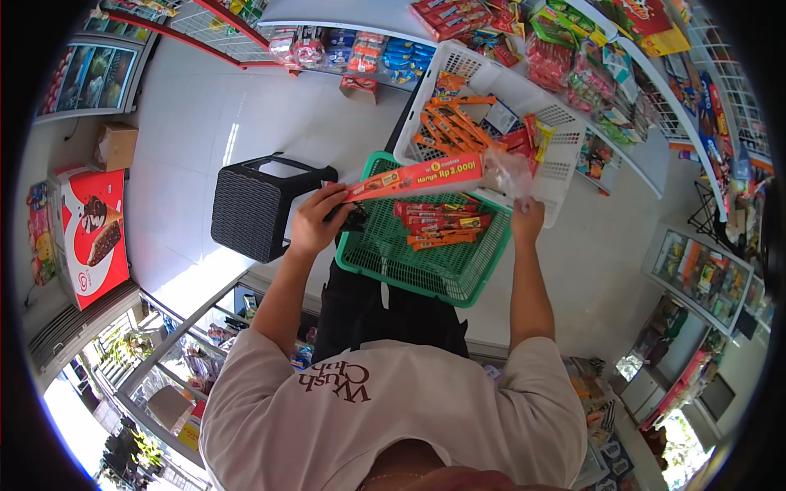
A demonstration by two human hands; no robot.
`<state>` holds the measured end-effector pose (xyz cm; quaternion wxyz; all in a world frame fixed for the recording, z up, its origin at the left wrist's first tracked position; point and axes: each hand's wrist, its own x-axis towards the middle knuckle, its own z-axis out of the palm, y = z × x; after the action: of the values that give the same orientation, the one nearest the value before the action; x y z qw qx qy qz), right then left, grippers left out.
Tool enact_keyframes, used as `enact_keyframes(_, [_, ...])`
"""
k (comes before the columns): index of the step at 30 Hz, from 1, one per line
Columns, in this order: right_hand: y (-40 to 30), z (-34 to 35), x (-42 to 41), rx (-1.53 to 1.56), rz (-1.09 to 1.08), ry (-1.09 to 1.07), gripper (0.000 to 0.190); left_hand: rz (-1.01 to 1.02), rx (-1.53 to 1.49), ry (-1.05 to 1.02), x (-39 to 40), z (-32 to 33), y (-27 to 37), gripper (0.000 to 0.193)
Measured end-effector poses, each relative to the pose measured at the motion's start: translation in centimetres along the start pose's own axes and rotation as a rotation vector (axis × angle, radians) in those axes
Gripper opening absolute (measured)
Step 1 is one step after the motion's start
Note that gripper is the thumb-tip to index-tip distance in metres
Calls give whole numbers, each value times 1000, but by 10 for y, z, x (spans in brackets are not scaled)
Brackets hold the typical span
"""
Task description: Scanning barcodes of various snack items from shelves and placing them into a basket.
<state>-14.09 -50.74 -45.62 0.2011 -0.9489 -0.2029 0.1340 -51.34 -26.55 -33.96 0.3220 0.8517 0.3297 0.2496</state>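
A long, narrow red snack carton [417, 178] bearing printed writing spans the space between my hands, above a green plastic basket [424, 285]. My left hand [319, 218] grips the carton's left end. Clear plastic wrap [509, 172] hangs crumpled at the carton's other end, and my right hand [528, 220] pinches it. Several red and orange snack sachets [445, 224] lie in a row inside the green basket, which rests on my lap. Something black [355, 218] shows just below my left hand; I cannot tell what it is.
Beyond the green basket stands a white plastic basket [565, 144] holding orange snack packs [454, 126] and red packs [522, 147]. A black woven-pattern stool [249, 212] is on the tiled floor to the left. Shelves of packaged goods [368, 52] run along the far side and right.
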Motion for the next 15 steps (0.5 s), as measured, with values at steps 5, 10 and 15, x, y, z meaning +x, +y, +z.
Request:
enact_keyframes(5, [-66, -54, -41, -20, -694, 343, 11, -151, -4, 117, -10, -18, -15, 23])
enact_keyframes(10, [-74, -28, -153, 260, -362, -394, 19, -14, -66, 4, -21, -51, -17, 25])
enact_keyframes(15, [-17, 73, -208, 561, 94, -685, 72, 236, 55, -275, -40, -23, 3, 25])
